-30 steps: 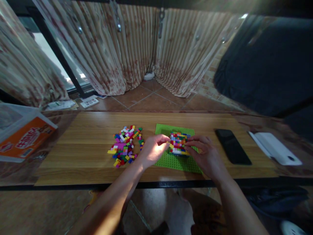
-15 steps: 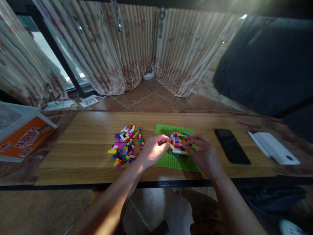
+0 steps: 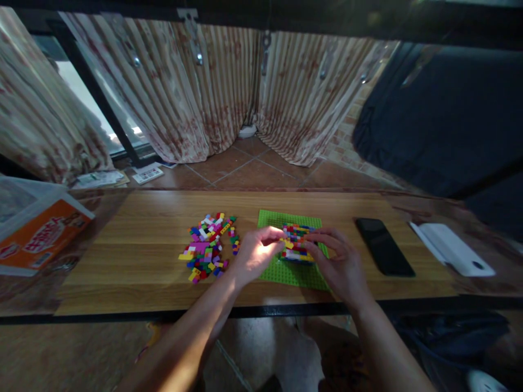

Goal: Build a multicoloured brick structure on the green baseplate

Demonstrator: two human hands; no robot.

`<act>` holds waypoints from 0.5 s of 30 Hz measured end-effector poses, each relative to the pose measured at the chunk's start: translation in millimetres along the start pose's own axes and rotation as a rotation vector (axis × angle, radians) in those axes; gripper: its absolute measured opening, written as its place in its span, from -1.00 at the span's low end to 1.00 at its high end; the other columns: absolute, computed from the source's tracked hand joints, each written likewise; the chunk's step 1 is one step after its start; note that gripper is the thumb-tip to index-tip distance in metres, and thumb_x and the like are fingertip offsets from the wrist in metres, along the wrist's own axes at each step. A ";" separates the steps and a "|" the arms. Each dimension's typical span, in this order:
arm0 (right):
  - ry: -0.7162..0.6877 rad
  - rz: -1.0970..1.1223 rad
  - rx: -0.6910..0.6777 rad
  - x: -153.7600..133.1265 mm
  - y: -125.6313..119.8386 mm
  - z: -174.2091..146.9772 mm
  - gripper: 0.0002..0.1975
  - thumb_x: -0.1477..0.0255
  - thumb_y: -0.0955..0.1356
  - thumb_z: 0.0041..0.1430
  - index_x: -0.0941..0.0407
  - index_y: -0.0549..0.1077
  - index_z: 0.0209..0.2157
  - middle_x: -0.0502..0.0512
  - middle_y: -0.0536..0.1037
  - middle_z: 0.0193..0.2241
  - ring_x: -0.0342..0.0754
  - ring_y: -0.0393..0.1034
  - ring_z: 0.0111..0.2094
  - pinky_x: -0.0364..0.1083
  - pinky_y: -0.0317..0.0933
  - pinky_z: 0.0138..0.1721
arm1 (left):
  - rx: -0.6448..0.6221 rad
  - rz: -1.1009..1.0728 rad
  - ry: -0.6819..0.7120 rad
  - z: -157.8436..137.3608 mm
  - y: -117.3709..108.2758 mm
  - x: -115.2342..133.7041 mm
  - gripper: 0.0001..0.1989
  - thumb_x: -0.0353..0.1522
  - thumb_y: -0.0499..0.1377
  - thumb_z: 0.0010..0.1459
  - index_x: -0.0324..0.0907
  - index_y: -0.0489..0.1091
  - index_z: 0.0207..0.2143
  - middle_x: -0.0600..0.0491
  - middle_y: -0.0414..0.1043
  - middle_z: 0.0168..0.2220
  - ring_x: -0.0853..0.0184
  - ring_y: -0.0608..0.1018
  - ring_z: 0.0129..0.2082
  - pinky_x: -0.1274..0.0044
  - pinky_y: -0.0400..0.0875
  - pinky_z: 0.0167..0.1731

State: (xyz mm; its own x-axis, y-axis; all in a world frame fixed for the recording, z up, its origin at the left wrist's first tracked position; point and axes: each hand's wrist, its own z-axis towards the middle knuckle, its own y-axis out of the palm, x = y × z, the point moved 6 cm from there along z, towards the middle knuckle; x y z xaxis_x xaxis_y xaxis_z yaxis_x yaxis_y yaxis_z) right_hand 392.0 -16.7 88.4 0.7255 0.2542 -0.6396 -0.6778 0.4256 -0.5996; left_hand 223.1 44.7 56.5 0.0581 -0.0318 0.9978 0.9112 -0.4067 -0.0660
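Note:
A multicoloured block of toy bricks [image 3: 299, 255] stands on a green studded baseplate [image 3: 294, 279]. My left hand [image 3: 258, 251] is at the block's left side, thumb and forefinger pinched on a small yellow brick [image 3: 288, 244] over the top of it. From the right, my right hand [image 3: 339, 258] reaches over the block with thumb and forefinger close together. Whatever its fingertips hold is too small to make out. Both hands cover part of the block's sides.
Left of the baseplate lies a pile of loose bricks [image 3: 200, 247]. A black phone [image 3: 384, 247] and a white flat object [image 3: 457, 249] are to the right. A clear box with an orange label [image 3: 44, 234] stands at far left. The wooden tabletop [image 3: 131, 245] ends at a dark front edge.
My right hand has shifted slightly left across the block, closer to the yellow brick. My left hand stays nearly in place. The whole view has tipped a little upward.

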 end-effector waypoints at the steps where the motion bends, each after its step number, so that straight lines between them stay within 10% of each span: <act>1: -0.015 0.008 -0.018 -4.6 2.0 -0.1 -0.85 0.28 0.37 0.19 0.02 0.57 -0.30 0.10 0.55 -0.25 0.02 0.43 -0.16 0.05 0.30 -0.11 | -0.009 -0.010 0.008 -0.5 1.2 0.9 -0.86 -0.42 0.24 0.03 -0.24 0.51 -0.30 -0.01 0.58 -0.29 0.33 0.57 -0.28 0.50 0.45 -0.20; 15: 0.048 0.010 -0.034 20.0 -25.6 2.5 -0.84 0.28 0.35 0.21 0.03 0.56 -0.30 0.04 0.60 -0.30 -0.02 0.48 -0.26 -0.02 0.35 -0.20 | 0.029 -0.074 0.010 -4.6 6.2 8.6 -0.86 -0.40 0.23 0.05 -0.24 0.50 -0.29 -0.01 0.57 -0.26 0.35 0.56 -0.28 0.51 0.45 -0.20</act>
State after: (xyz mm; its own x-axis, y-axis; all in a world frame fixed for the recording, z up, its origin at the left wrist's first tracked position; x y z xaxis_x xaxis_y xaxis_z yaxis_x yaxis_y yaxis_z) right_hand 424.2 -20.4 92.1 0.7128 0.2162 -0.6672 -0.6890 0.3934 -0.6087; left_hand 227.4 37.8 64.6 -0.0135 -0.0120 0.9998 0.9242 -0.3819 0.0079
